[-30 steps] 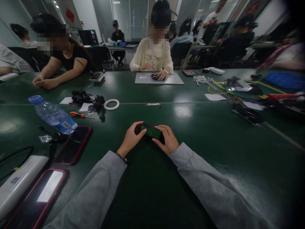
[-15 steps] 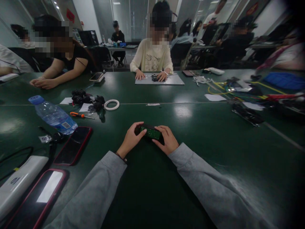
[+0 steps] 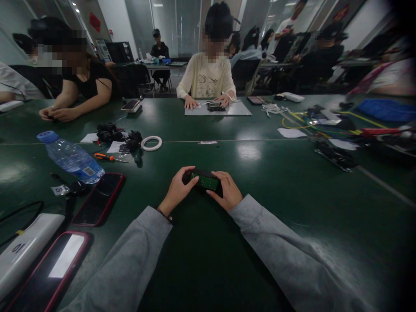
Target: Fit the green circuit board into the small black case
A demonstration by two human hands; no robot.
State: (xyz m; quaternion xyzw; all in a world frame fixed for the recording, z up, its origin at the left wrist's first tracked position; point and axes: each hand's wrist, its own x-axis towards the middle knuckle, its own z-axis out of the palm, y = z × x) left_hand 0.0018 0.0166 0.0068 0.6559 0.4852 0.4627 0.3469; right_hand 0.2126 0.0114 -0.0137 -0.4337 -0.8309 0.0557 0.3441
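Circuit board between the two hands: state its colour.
The circuit board is green, set in a black casing; the head view shows it best.

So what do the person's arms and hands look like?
Both arms wear long, loose grey sleeves, the left sleeve and the right sleeve, which end at the wrists. The left hand and right hand are bare, with no gloves. A thin dark band sits at the left wrist.

Circuit board (image 3: 204, 181): both ends hidden under the left hand (image 3: 177, 191) and right hand (image 3: 228, 193); its components too small to tell. Near phone (image 3: 60, 265) and white box (image 3: 22, 252) cut off at lower left.
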